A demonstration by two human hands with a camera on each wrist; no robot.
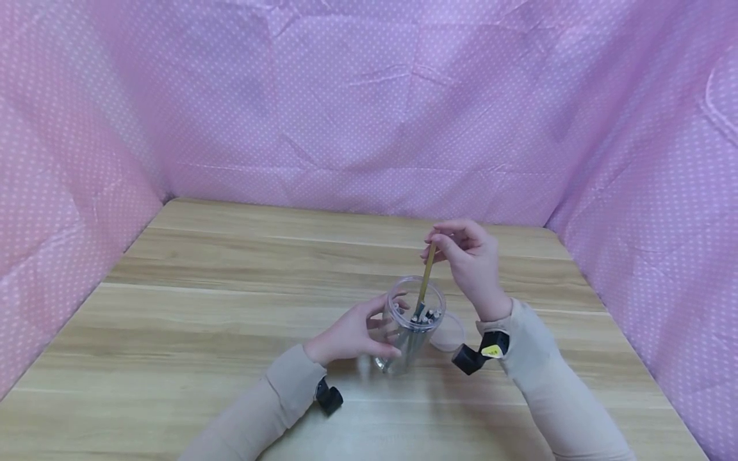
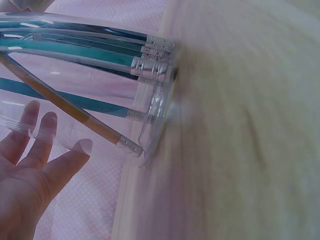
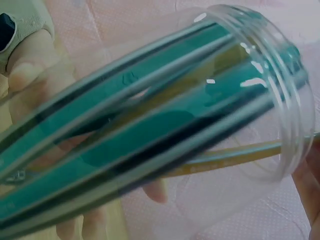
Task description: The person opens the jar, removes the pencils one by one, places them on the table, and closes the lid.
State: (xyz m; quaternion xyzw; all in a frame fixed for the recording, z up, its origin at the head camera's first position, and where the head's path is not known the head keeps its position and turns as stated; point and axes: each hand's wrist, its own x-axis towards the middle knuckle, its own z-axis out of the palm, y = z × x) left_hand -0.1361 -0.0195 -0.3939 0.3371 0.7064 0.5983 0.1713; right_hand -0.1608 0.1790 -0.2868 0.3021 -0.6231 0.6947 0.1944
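Near the middle of the table stands a clear plastic jar (image 1: 405, 353), slightly tilted, its open mouth facing up. My left hand (image 1: 353, 330) grips the jar's side, thumb at the front and fingers behind. My right hand (image 1: 469, 259), above the rim, pinches the upper end of a yellow pencil (image 1: 427, 275) that slants down into the jar. Several green-and-dark striped pencils (image 3: 150, 125) lean inside. In the left wrist view, metal-ferruled ends of the pencils (image 2: 150, 67) rest at the jar's bottom, and the yellow pencil (image 2: 65, 102) crosses below the others.
A clear round lid (image 1: 450, 334) lies on the wooden table (image 1: 202, 307) just right of the jar. Pink dotted cloth (image 1: 369, 115) hangs behind the table and along both sides. Each wrist carries a small black camera (image 1: 469, 358).
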